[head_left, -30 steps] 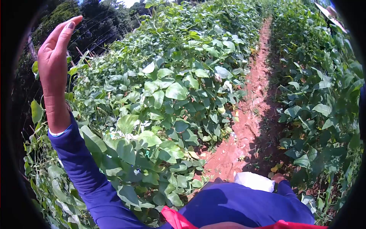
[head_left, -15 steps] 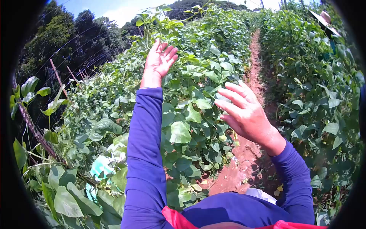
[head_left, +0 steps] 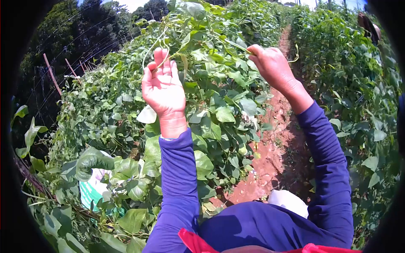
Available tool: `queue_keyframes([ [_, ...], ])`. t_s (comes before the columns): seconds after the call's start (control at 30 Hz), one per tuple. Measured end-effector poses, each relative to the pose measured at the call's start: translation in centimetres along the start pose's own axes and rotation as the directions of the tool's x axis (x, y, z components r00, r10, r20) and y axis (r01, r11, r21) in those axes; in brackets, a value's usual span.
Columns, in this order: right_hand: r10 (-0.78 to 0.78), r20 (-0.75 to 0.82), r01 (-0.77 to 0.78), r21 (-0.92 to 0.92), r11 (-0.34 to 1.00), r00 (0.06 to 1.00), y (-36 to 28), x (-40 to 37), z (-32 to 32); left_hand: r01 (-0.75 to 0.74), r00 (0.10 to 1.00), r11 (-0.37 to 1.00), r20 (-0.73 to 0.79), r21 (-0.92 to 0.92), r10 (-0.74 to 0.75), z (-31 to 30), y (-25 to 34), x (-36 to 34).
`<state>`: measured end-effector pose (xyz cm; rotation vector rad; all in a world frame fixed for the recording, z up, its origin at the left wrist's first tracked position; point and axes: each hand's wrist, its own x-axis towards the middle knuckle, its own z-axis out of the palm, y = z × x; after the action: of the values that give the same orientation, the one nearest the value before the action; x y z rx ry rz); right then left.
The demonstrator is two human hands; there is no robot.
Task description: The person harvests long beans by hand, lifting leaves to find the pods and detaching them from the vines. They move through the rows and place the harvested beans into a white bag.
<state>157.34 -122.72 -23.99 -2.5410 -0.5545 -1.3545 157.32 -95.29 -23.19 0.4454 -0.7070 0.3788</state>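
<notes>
My left hand (head_left: 163, 90) is raised, palm toward me, fingers apart and slightly curled. Thin green stems (head_left: 148, 52) hang at its fingertips, and one curved piece crosses in front of the fingers. To the right, my right hand (head_left: 272, 65) is closed around a green vine stem (head_left: 236, 45). That stem runs left into the leafy top of the plants, and its thin curled tip (head_left: 296, 54) sticks out past the hand. Broad green leaves (head_left: 192, 10) hang above and between my hands.
A dense row of climbing plants (head_left: 219, 114) fills the middle. Beside it runs a red dirt path (head_left: 270, 162), with another row (head_left: 354, 84) on its right. A white and green bag (head_left: 90, 194) lies among leaves at lower left. A person's hat (head_left: 371, 29) shows at upper right.
My right hand has moved up and closed on a vine stem. My left hand has shifted lower in view, fingers now among hanging stems. The view has tilted down slightly.
</notes>
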Motion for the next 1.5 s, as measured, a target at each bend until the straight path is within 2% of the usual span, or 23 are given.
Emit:
queue_keyframes([
  [0.07,0.059,-0.032,-0.054,0.132,0.99,0.998,0.6,-4.1,2.4,-0.041,0.999,0.999,-0.005,0.021,0.041,-0.9,0.9,-0.8],
  [0.13,0.16,0.152,-0.195,0.26,0.946,0.975,0.9,-6.6,3.9,0.001,0.976,1.0,0.219,-0.021,0.004,-1.9,1.2,-1.2],
  [0.17,0.152,0.194,-0.208,0.313,0.927,0.969,1.4,-7.5,4.8,-0.053,0.996,0.995,0.074,0.088,0.047,-0.6,0.7,-2.1],
  [0.2,0.14,0.162,-0.195,0.408,0.892,0.977,1.6,-8.1,5.6,-0.083,0.99,0.984,0.122,0.158,0.064,-0.5,0.2,-2.8],
  [0.27,0.111,0.239,-0.205,0.414,0.887,0.965,2.0,-8.5,5.7,-0.123,0.985,0.907,0.164,0.402,0.061,-1.2,-0.3,-3.9],
  [0.3,0.084,0.273,-0.2,0.429,0.881,0.958,2.2,-8.3,5.1,-0.149,0.986,0.854,0.137,0.499,0.092,-1.3,-0.6,-4.3],
  [0.47,0.028,0.346,-0.209,0.496,0.843,0.938,5.0,-7.8,5.7,-0.168,0.985,0.764,0.068,0.623,0.161,-1.5,-1.1,-5.2],
  [0.53,0.034,0.39,-0.24,0.493,0.836,0.92,5.4,-7.6,6.0,-0.143,0.99,0.724,0.1,0.675,0.102,-1.4,-0.7,-5.4],
  [0.6,0.005,0.357,-0.213,0.544,0.812,0.934,5.8,-7.6,6.8,-0.147,0.985,0.699,0.167,0.7,0.04,-1.2,-0.4,-5.3],
  [0.67,0.04,0.422,-0.284,0.533,0.797,0.906,5.7,-7.6,7.2,-0.083,0.986,0.487,0.143,0.87,-0.087,-0.6,0.1,-5.4],
  [0.73,0.031,0.41,-0.278,0.559,0.781,0.912,5.6,-7.7,7.5,0.04,0.967,0.303,0.04,0.952,-0.251,0.7,0.0,-4.9],
  [0.77,0.034,0.415,-0.287,0.566,0.773,0.909,5.4,-7.7,7.4,0.11,0.959,0.227,-0.043,0.968,-0.281,1.2,-0.3,-4.6],
  [0.8,0.038,0.42,-0.296,0.571,0.766,0.907,5.2,-7.8,7.4,0.178,0.944,0.15,-0.126,0.973,-0.304,1.4,-0.6,-4.2],
  [0.83,0.036,0.42,-0.296,0.574,0.763,0.907,5.0,-7.9,7.5,0.18,0.949,0.089,-0.149,0.98,-0.278,0.8,-0.9,-3.8],
  [0.97,0.043,0.444,-0.331,0.598,0.73,0.895,4.3,-8.0,8.6,0.135,0.978,0.039,-0.127,0.99,-0.165,0.9,-1.6,-3.5],
  [1.0,0.035,0.446,-0.326,0.596,0.733,0.894,4.2,-8.0,8.7,-0.027,0.988,-0.296,-0.019,0.955,-0.152,0.9,-1.6,-3.6],
  [1.03,0.03,0.458,-0.333,0.598,0.729,0.888,4.1,-8.0,8.7,-0.174,0.981,-0.593,0.085,0.786,-0.174,1.0,-1.6,-3.8],
  [1.07,0.025,0.457,-0.33,0.601,0.728,0.889,4.1,-8.0,8.9,-0.171,0.982,-0.596,0.085,0.784,-0.171,1.1,-1.7,-4.1],
  [1.13,0.012,0.452,-0.322,0.618,0.717,0.892,4.1,-8.0,9.2,-0.31,0.95,-0.785,0.206,0.536,-0.234,1.6,-2.2,-4.6],
  [1.27,0.025,0.521,-0.399,0.621,0.674,0.853,4.1,-7.9,8.5,-0.342,0.939,-0.796,0.207,0.499,-0.274,3.1,-2.6,-4.9],
  [1.5,-0.047,0.553,-0.351,0.591,0.727,0.832,3.9,-7.7,9.4,-0.338,0.938,-0.834,0.226,0.436,-0.261,2.4,-3.9,-4.9],
])
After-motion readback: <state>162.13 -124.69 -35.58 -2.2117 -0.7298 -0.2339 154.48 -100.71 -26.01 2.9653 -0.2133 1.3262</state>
